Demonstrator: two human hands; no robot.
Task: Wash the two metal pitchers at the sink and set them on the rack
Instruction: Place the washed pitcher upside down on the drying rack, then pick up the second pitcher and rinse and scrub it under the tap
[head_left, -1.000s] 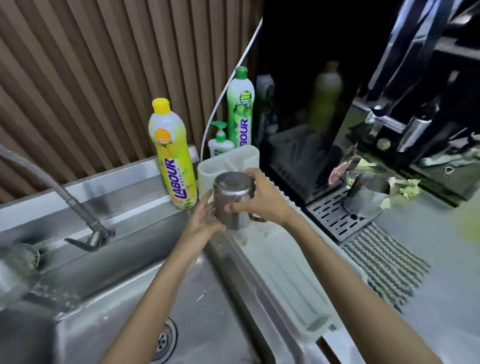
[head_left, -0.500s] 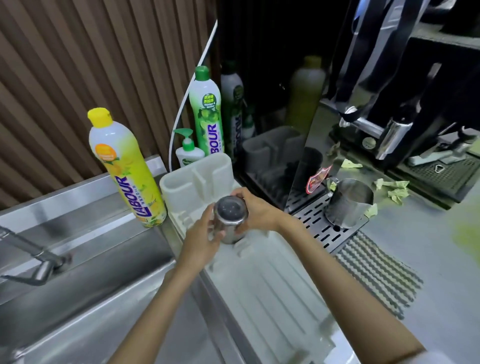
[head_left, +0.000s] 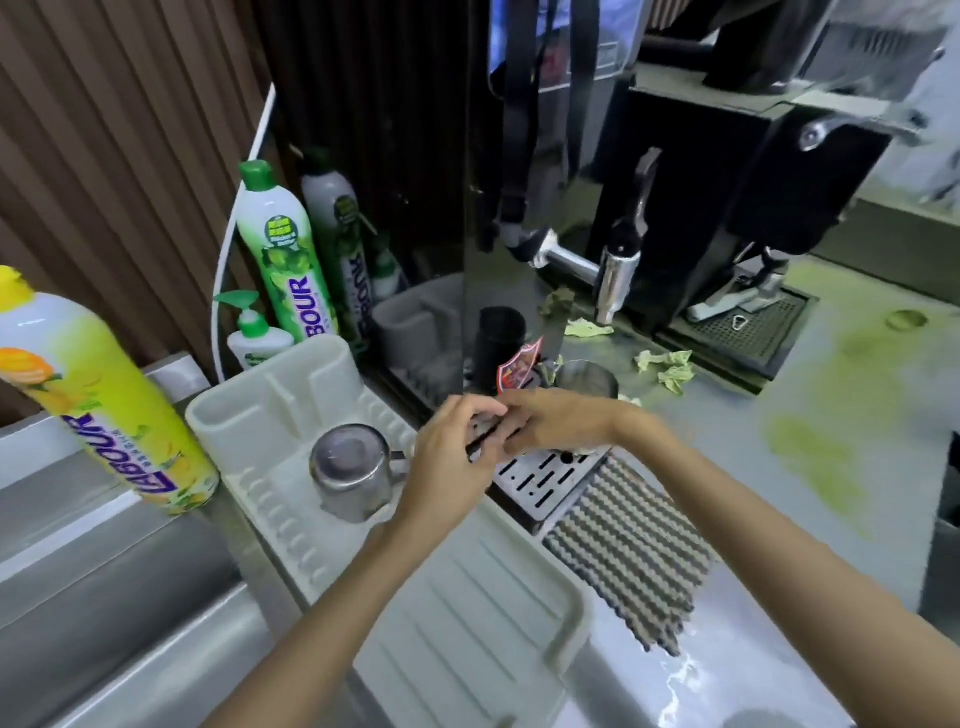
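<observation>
One metal pitcher (head_left: 353, 475) stands upside down on the white plastic rack (head_left: 467, 629), with its handle to the right; no hand touches it. The second metal pitcher (head_left: 589, 375) stands upright on the perforated drip tray (head_left: 540, 475), and only its rim shows behind my right hand (head_left: 556, 422). My left hand (head_left: 457, 454) is right of the rack, with its fingertips meeting my right hand over the tray's near corner. A dark edge shows between the fingers. Blur hides whether either hand grips it.
The steel sink (head_left: 104, 634) lies at the lower left. A yellow detergent bottle (head_left: 98, 410), a green bottle (head_left: 283, 260) and a soap pump (head_left: 254, 338) stand behind the rack. A black coffee machine (head_left: 727, 182), a striped mat (head_left: 634, 551) and crumpled green tissues (head_left: 670, 364) are on the right.
Both hands set the inverted pitcher down on the rack and let go of it. They then moved right to the drip tray. The view swung right, away from the tap.
</observation>
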